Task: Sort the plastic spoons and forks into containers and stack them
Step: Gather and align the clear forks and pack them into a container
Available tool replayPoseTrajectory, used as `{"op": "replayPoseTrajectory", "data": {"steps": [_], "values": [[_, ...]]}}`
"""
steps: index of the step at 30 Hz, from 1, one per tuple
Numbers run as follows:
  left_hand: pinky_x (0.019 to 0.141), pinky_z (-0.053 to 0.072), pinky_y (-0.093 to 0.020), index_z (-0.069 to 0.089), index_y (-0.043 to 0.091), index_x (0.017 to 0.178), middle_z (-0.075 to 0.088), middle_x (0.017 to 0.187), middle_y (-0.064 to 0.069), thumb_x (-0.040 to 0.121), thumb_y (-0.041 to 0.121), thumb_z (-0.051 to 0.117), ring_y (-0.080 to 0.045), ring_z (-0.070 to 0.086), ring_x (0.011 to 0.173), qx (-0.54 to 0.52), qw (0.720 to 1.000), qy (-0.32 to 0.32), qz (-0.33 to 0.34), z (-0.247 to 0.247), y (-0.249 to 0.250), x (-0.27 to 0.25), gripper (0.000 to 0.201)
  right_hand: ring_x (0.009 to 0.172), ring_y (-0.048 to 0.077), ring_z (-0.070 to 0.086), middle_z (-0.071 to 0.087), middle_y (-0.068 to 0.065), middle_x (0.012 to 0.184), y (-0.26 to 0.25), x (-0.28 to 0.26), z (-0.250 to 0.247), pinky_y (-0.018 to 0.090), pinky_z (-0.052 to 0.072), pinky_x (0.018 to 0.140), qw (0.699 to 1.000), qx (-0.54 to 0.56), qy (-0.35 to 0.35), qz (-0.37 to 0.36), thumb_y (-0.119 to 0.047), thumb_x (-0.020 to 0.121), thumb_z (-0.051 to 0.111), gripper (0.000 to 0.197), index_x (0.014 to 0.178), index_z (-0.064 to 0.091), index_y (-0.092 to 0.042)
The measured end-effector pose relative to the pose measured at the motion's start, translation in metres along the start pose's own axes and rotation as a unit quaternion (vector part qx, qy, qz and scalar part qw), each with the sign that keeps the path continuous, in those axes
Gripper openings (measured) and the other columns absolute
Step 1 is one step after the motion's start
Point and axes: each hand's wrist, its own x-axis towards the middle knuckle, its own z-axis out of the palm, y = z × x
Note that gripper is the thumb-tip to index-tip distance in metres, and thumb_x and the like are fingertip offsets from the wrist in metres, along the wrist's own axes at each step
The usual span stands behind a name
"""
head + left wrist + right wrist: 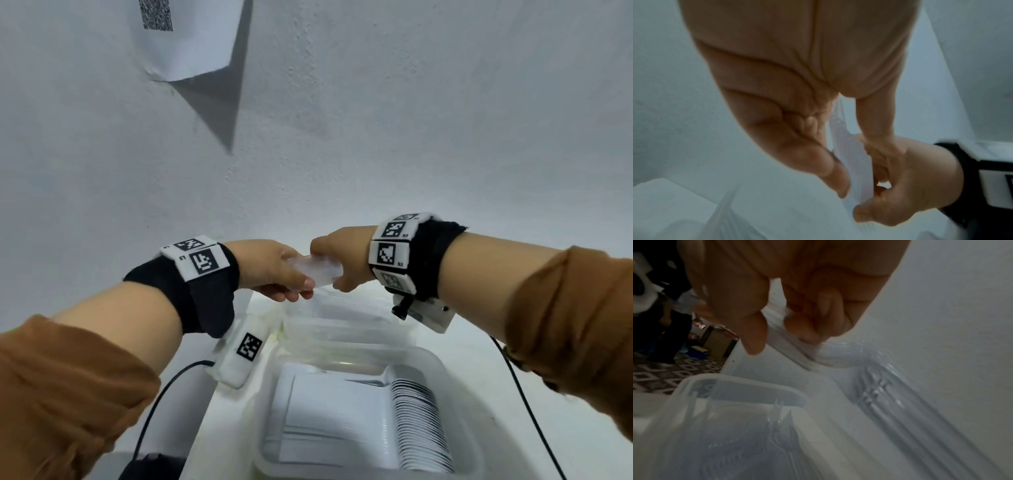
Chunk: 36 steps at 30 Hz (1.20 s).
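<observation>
Both hands hold a bundle of clear plastic cutlery (317,269) in the air, above and behind the containers. My left hand (301,275) pinches its left end between thumb and fingers. My right hand (334,263) is curled round its right end. In the left wrist view the bundle (851,162) runs between the left fingers and the right hand (910,186). In the right wrist view the right fingers (756,331) clamp the bundle (795,350); I cannot tell whether it is spoons or forks. The near clear container (442,366) holds a row of white spoons (418,421).
A second clear container (342,329) stands behind the near one, close to the wall. In the right wrist view a clear container (748,381) holds clear forks (777,415). Both stand on a white table (219,428). Black cables (161,394) hang from both wrists.
</observation>
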Motion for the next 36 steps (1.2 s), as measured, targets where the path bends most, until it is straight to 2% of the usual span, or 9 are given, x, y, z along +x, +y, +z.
{"op": "replayPoseTrajectory", "data": {"steps": [3,5,7,10,14,20,23,31,36], "values": [[0.058,0.049,-0.012,0.060,0.020,0.108,0.066,0.093,0.006,0.063,0.055,0.069,0.001,0.063,0.069,-0.064,0.997,0.048,0.022,-0.001,-0.011,0.005,0.058,0.084,0.018,0.044,0.055,0.004,0.112,0.007,0.006,0.006,0.025,0.033,0.066,0.999,0.039,0.018,0.023,-0.021,0.084,0.063,0.047,0.126,0.044,-0.014],[0.066,0.052,-0.014,0.054,0.019,0.122,0.063,0.108,0.001,0.066,0.063,0.067,-0.004,0.063,0.085,-0.090,0.991,0.098,0.029,-0.001,-0.020,0.009,0.072,0.086,0.021,0.047,0.056,0.006,0.112,0.014,0.011,0.011,0.026,0.036,0.070,0.996,0.073,0.034,0.048,-0.022,0.082,0.066,0.047,0.123,0.046,-0.013],[0.087,0.051,-0.024,0.040,0.017,0.137,0.059,0.111,0.003,0.067,0.062,0.071,-0.012,0.060,0.100,-0.069,0.989,0.131,0.013,-0.003,-0.030,0.013,0.088,0.088,0.024,0.054,0.056,0.004,0.098,0.021,0.016,0.013,0.026,0.038,0.070,0.991,0.099,0.037,0.076,-0.024,0.080,0.068,0.045,0.118,0.048,-0.013],[0.108,0.036,-0.036,0.023,0.021,0.147,0.048,0.135,0.005,0.051,0.076,0.062,-0.016,0.054,0.118,0.083,0.989,0.111,-0.042,0.000,-0.040,0.017,0.117,0.058,0.017,0.053,0.055,-0.002,0.068,0.028,0.021,0.015,0.024,0.038,0.052,0.987,0.117,0.018,0.109,-0.025,0.080,0.068,0.034,0.102,0.044,-0.015],[0.113,0.027,-0.032,0.011,0.020,0.150,0.031,0.151,0.004,0.074,0.060,0.063,-0.010,0.038,0.134,0.149,0.983,0.068,-0.083,0.012,-0.047,0.022,0.101,0.046,0.013,0.050,0.054,-0.004,0.058,0.032,0.030,0.023,0.022,0.042,0.049,0.982,0.143,-0.012,0.126,-0.024,0.080,0.067,0.030,0.093,0.041,-0.017],[0.102,0.028,-0.023,0.015,0.026,0.148,0.036,0.147,0.009,0.080,0.043,0.069,-0.011,0.041,0.131,0.154,0.984,0.040,-0.078,0.024,-0.053,0.025,0.088,0.047,0.014,0.053,0.057,0.000,0.061,0.032,0.044,0.038,0.024,0.049,0.054,0.977,0.154,-0.070,0.129,-0.024,0.080,0.069,0.031,0.097,0.045,-0.013],[0.097,0.029,-0.021,0.012,0.026,0.149,0.035,0.147,0.009,0.080,0.044,0.068,-0.011,0.043,0.128,0.158,0.983,0.049,-0.076,0.025,-0.055,0.027,0.090,0.048,0.012,0.054,0.057,-0.001,0.062,0.030,0.048,0.040,0.021,0.048,0.052,0.976,0.142,-0.108,0.122,-0.025,0.082,0.069,0.034,0.101,0.045,-0.012],[0.106,0.031,-0.027,0.006,0.025,0.150,0.035,0.148,0.009,0.075,0.049,0.070,-0.012,0.044,0.128,0.163,0.982,0.051,-0.082,0.023,-0.063,0.031,0.102,0.036,0.004,0.055,0.058,-0.002,0.061,0.023,0.056,0.043,0.019,0.046,0.050,0.973,0.126,-0.161,0.108,-0.025,0.080,0.071,0.040,0.110,0.051,-0.010],[0.107,0.034,-0.031,0.011,0.027,0.149,0.040,0.143,0.011,0.072,0.050,0.073,-0.013,0.048,0.124,0.156,0.983,0.053,-0.076,0.022,-0.067,0.034,0.102,0.050,0.010,0.058,0.060,-0.001,0.063,0.017,0.060,0.045,0.021,0.046,0.053,0.967,0.118,-0.195,0.110,-0.025,0.078,0.074,0.043,0.113,0.052,-0.011]]}}
